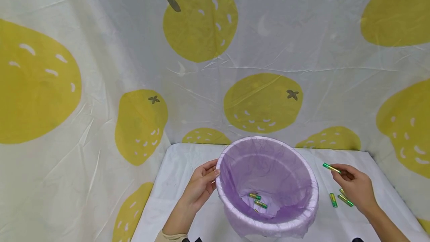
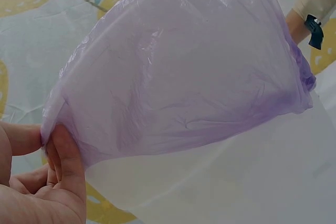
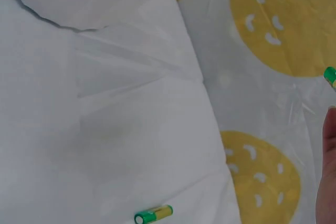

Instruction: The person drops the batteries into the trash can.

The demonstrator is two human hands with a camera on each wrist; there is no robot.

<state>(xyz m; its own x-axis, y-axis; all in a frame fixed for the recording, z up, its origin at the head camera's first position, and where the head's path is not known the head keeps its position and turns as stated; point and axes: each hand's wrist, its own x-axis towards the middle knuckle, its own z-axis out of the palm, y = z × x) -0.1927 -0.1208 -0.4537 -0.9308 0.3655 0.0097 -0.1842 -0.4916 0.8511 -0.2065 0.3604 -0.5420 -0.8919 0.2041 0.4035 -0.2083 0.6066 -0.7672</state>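
Observation:
A white bin [image 1: 267, 182] lined with a purple plastic bag [image 2: 173, 77] stands tilted in the middle of the head view. My left hand [image 1: 201, 182] pinches its rim on the left side, thumb on top and fingers beneath. Several green and gold batteries [image 1: 260, 204] lie at the bottom of the liner. To the right of the bin, my right hand [image 1: 357, 186] pinches one battery [image 1: 331, 167] between thumb and fingertips, held above the table. Below that hand lie more loose batteries [image 1: 333, 200]; one battery [image 3: 154, 214] shows in the right wrist view.
A white cloth [image 1: 188, 156] covers the table. Behind and to the sides hangs a pale curtain [image 1: 198, 92] printed with yellow fruit. The bin takes up the centre front of the table, between my two hands.

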